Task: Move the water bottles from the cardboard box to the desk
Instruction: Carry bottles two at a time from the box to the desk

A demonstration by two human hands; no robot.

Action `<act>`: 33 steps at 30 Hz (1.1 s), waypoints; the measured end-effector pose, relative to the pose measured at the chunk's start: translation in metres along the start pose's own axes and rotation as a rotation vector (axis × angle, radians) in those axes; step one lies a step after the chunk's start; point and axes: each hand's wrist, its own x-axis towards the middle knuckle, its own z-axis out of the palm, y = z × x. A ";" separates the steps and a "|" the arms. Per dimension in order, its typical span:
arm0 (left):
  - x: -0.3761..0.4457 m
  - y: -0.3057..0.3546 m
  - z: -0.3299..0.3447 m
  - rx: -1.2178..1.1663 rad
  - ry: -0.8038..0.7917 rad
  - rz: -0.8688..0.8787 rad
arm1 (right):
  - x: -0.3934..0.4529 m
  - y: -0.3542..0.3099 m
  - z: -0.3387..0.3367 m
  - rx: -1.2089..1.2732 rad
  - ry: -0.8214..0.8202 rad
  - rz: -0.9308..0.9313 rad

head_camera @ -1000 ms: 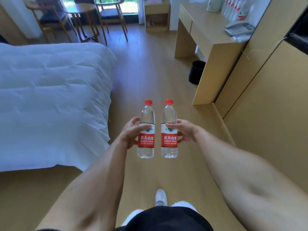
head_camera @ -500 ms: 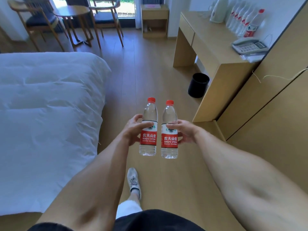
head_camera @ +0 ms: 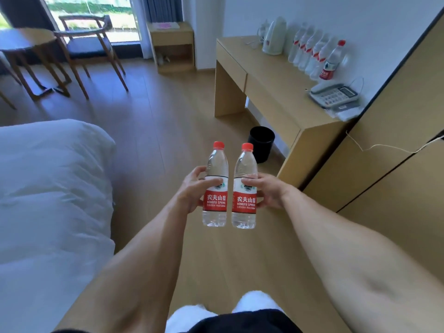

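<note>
**Two bottles held ahead, desk to my right**

My left hand [head_camera: 192, 191] and right hand [head_camera: 269, 191] each hold an upright clear red-capped water bottle, left bottle [head_camera: 215, 186] just beside right bottle [head_camera: 244, 188]. The white-quilted bed [head_camera: 52, 188] lies left; the long wooden desk [head_camera: 271, 92] stands ahead right, carrying a row of clear water bottles [head_camera: 312, 52] behind a grey desk telephone [head_camera: 334, 95].

1. The desk [head_camera: 271, 75] carries a white kettle [head_camera: 274, 39] at its far end.
2. A row of water bottles [head_camera: 312, 52] stands along its wall edge.
3. A telephone [head_camera: 334, 95] lies at its near end, on papers [head_camera: 342, 113].
4. The floor [head_camera: 168, 121] bears a black bin [head_camera: 261, 144] beside the desk.
</note>
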 end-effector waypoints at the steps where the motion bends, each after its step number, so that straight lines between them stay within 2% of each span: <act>1: 0.014 0.008 -0.003 0.002 -0.011 -0.004 | 0.012 -0.009 -0.002 0.005 0.009 -0.001; 8: 0.115 0.052 -0.025 0.031 -0.009 -0.009 | 0.106 -0.063 -0.024 0.019 0.037 0.018; 15: 0.233 0.112 -0.041 0.061 0.050 -0.022 | 0.231 -0.129 -0.060 0.058 -0.003 0.028; 22: 0.340 0.175 -0.037 0.027 0.076 -0.031 | 0.319 -0.200 -0.103 0.052 -0.038 0.067; 33: 0.497 0.267 -0.038 0.066 -0.044 0.013 | 0.441 -0.295 -0.150 0.108 0.022 -0.018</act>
